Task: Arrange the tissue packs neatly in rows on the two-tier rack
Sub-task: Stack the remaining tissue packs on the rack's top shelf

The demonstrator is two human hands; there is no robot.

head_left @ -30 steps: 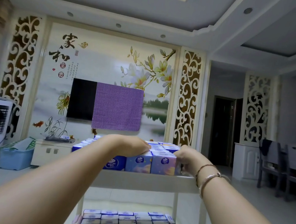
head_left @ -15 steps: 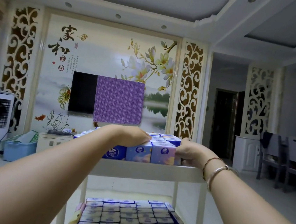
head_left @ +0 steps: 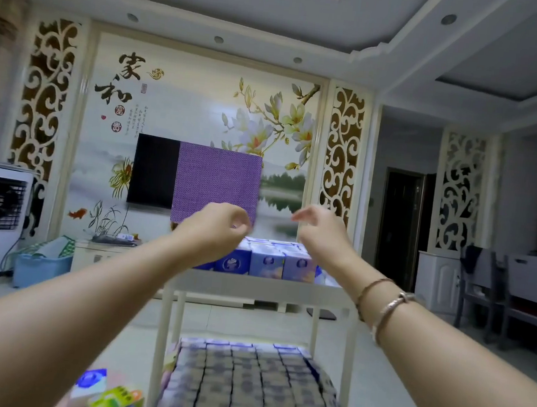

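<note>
Tissue packs (head_left: 266, 262) in rows on both tiers of rack (head_left: 251, 289).

I count two hands (head_left: 222, 221), one two-tier rack (head_left: 258, 290), two bracelets (head_left: 386, 302), three loose packs (head_left: 108, 392); shelved packs too many to count.

Empty hands (head_left: 264, 227) — above tissue packs (head_left: 266, 262)
</note>
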